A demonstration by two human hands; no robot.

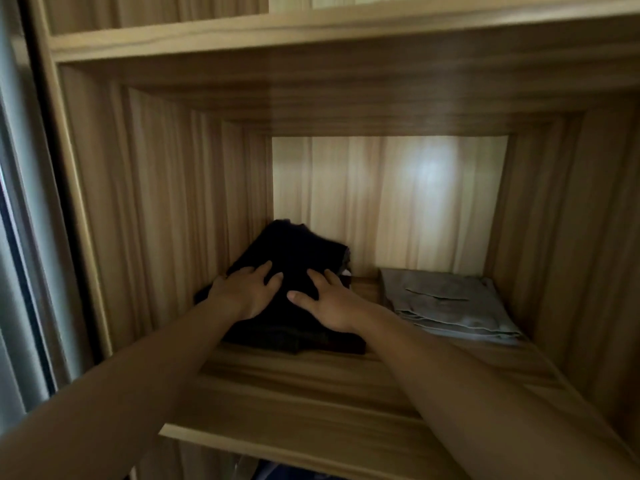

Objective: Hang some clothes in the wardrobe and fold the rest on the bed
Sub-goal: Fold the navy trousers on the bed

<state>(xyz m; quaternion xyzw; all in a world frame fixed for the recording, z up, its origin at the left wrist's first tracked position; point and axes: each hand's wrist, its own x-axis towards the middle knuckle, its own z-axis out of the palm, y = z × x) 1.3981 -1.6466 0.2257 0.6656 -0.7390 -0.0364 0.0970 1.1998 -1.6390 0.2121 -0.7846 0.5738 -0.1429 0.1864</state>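
We are looking into a wooden wardrobe (145,188), at a deep compartment whose shelf (311,386) runs from the near edge back to a pale rear panel lit by a soft bright patch. On the left half of that shelf sits a stack of dark folded clothes (294,251), pushed close to the left wall and well back from the shelf's front edge; its rear part rises in a hump, and a lower layer at the front shows a faint checked pattern, though the dim light keeps us from telling how many pieces are in it. Both our bare arms reach in from below. Our left hand (247,292) lies palm down on the left side of the stack, fingers spread and flat on the cloth, so its grip is open and pressing, not pinching anything. Our right hand (329,301) rests just beside it on the right side of the same stack, also palm down with fingers splayed and thumb out to the left, its grip likewise spread on the fabric. To the right, apart from the dark stack with bare shelf between, lies a grey folded garment (450,306), flat and close to the right wall. At the far left edge we see a grey sliding door (20,237).
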